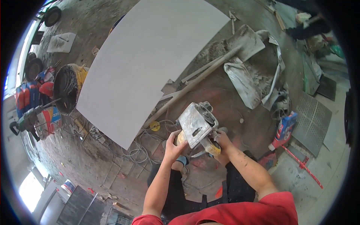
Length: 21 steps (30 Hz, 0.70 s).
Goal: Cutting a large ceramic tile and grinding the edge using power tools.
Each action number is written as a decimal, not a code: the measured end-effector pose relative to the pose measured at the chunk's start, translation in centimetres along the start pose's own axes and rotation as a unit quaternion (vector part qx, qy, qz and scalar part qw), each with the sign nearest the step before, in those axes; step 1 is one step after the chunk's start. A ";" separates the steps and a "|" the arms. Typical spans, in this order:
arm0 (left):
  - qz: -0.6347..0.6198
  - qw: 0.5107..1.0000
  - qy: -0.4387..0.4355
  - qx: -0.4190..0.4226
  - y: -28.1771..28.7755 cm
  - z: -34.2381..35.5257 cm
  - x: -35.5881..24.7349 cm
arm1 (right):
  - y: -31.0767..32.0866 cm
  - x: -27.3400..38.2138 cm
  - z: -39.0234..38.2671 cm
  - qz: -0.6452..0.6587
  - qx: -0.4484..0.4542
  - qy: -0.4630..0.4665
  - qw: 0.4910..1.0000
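Note:
A dusty power cutting tool [197,125] with a metal base plate, a round blade and a yellow body is held in the air just below a large white board [150,67], its plate facing up. My left hand [175,144] is closed on the tool's yellow body at its left. My right hand [222,142] grips the tool at its right, beside the yellow handle; some of its fingers are hidden. Loose cables [137,153] and a yellow disc [155,126] lie on the floor to the left.
A mortar bucket [63,88] and drill mixer [32,122] stand left. A shovel [249,43] and crumpled sacks [242,82] lie right of the board, with a red-blue package [283,129] and perforated panel [311,123] farther right. Another person's dark-clothed leg [311,30] is at top right.

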State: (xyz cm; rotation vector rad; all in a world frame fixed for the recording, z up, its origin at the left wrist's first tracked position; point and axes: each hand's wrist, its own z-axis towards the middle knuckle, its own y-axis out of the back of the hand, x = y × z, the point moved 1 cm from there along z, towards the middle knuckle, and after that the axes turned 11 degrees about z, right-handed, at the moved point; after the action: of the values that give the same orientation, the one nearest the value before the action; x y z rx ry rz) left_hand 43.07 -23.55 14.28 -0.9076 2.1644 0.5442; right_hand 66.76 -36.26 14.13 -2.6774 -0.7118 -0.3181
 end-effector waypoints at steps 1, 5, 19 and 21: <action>-0.002 1.000 -0.009 -0.009 0.7 1.2 0.9 | -0.9 -0.3 2.0 0.016 0.029 0.018 0.999; 0.026 0.999 -0.002 -0.039 2.7 6.6 5.4 | -1.5 -1.7 9.0 0.061 0.051 -0.042 0.996; 0.068 0.989 -0.059 -0.120 7.4 12.8 8.1 | -5.4 -4.4 17.8 0.000 0.147 -0.044 0.988; 0.076 0.988 -0.051 -0.123 7.6 12.6 7.6 | -5.3 -4.3 18.1 -0.026 0.169 -0.024 0.985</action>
State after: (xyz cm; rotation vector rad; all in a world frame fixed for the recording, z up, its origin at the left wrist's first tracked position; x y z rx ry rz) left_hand 39.36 -14.23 1.13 -0.8267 2.1154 0.9288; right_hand 62.62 -26.76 -2.22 -2.3549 -0.7750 -0.1325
